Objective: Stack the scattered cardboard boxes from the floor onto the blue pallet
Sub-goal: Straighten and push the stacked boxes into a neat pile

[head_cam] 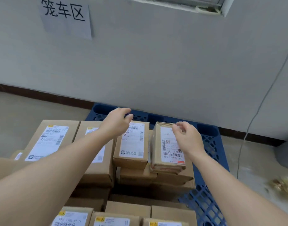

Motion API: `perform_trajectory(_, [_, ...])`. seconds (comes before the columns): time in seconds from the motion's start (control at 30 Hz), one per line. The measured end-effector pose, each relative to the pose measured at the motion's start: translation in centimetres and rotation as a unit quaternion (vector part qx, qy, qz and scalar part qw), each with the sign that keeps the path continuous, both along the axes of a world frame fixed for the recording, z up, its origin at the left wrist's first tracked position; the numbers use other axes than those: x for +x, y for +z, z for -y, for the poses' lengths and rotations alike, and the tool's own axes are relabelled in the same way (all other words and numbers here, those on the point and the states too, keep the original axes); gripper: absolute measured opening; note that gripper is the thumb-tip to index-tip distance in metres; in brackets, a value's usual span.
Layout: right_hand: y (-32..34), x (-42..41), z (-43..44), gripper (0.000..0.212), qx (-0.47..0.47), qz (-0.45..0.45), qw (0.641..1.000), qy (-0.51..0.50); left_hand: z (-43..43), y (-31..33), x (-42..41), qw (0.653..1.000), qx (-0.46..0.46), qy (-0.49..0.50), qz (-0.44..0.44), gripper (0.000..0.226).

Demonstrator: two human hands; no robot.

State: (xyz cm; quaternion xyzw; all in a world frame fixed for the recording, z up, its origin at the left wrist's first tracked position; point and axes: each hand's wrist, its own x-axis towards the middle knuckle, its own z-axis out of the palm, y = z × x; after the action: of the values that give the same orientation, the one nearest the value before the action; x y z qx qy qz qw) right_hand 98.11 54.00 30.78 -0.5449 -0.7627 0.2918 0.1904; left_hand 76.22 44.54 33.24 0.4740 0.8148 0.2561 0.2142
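Note:
Several labelled cardboard boxes are stacked on the blue pallet [210, 144] against the wall. Two small boxes top the far stacks: a middle box [131, 149] and a taped right box [167, 154]. My left hand [117, 123] hovers above the far end of the middle box with loosely curled fingers and holds nothing. My right hand [187, 137] hangs just over the right box, fingers relaxed and apart from it. A taller box [48, 141] stands at the left, and more boxes [110, 221] line the near edge.
A grey wall [156, 62] with a paper sign [66, 17] rises right behind the pallet. A thin cable [257, 111] hangs down at the right. Bare concrete floor [25, 108] lies left of the pallet, and some golden debris [280, 185] lies at the right.

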Motion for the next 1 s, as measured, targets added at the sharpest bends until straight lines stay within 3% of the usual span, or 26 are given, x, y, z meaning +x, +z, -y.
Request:
perform_trajectory(0.1, [-1.5,-0.2,-3.0,0.045,-0.058,-0.042,0.997,-0.026,-3.3,-1.0,-1.1,0.998,0.021,0.006,0.061,0.042])
perform_trajectory(0.27, [-4.4,-0.6,-6.4,0.051,-0.130,-0.111,0.984,-0.045,-8.2,-3.3,-3.2,0.979,-0.061,-0.021,0.192,0.055])
perform_trajectory(0.47, [-7.0,-0.9,-10.9,0.090,-0.269,-0.106,0.955,-0.066,-11.7,-5.7,-4.7,0.939,-0.271,-0.087,0.196,0.052])
perform_trajectory(0.57, [-8.9,-0.9,-12.5,0.097,-0.323,-0.112,0.936,-0.080,-12.5,-7.0,-4.9,0.923,-0.317,-0.071,0.205,0.049])
perform_trajectory(0.67, [-10.5,-1.1,-13.3,0.084,-0.348,-0.081,0.931,-0.078,-13.1,-7.5,-5.2,0.897,-0.382,-0.083,0.207,0.047])
perform_trajectory(0.83, [-13.3,-1.0,-14.5,0.068,-0.331,-0.005,0.943,-0.031,-13.9,-7.9,-4.5,0.866,-0.464,-0.135,0.127,0.027])
perform_trajectory(1.0, [-12.5,-1.7,-12.6,0.056,-0.339,0.040,0.940,-0.024,-13.4,-9.8,-3.8,0.824,-0.513,-0.181,0.157,0.041])
